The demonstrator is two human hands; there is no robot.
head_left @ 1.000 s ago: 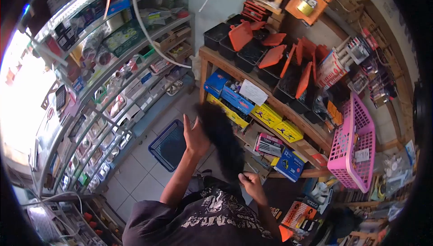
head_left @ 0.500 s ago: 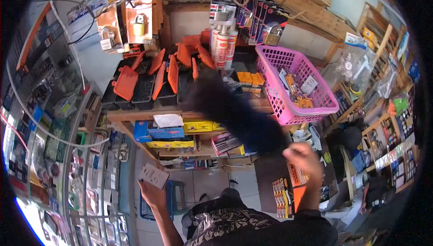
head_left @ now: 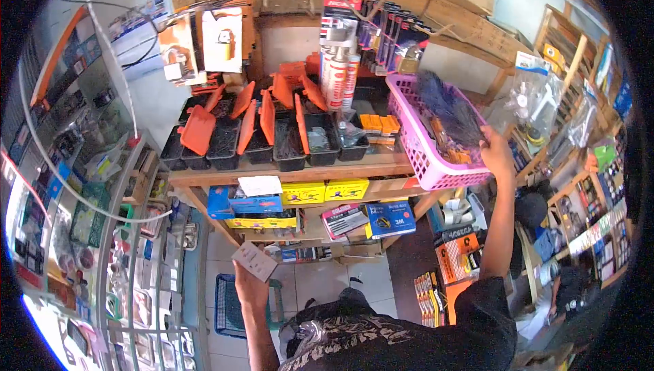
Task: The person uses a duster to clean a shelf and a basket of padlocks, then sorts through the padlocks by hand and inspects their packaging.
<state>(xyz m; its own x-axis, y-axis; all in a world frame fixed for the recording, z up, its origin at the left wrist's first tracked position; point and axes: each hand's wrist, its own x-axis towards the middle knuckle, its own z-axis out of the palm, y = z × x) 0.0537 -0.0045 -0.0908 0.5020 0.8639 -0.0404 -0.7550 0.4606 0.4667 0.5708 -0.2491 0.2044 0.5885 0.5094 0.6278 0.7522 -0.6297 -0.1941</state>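
Note:
My left hand (head_left: 251,288) holds a small printed card (head_left: 256,262) low in front of the wooden shelf. At the right, my right hand (head_left: 494,152) is closed on the end of a dark feather duster (head_left: 449,109), whose bristles lie over the pink basket (head_left: 444,178). Small orange packets (head_left: 455,152) show in the basket under the duster. To the basket's left stand orange-and-white boxes (head_left: 379,126), black bins (head_left: 289,150) with orange lids (head_left: 199,130), and sealant tubes (head_left: 336,84).
Padlocks on cards (head_left: 223,43) hang above the bins. Blue and yellow boxes (head_left: 303,192) fill the lower shelf. A glass display case (head_left: 133,255) stands at the left, a blue basket (head_left: 227,303) on the floor. Another person (head_left: 569,289) is at the far right.
My right hand has moved up and right, taking the duster from in front of the bins to over the pink basket. My left hand and its card have shifted slightly right and up.

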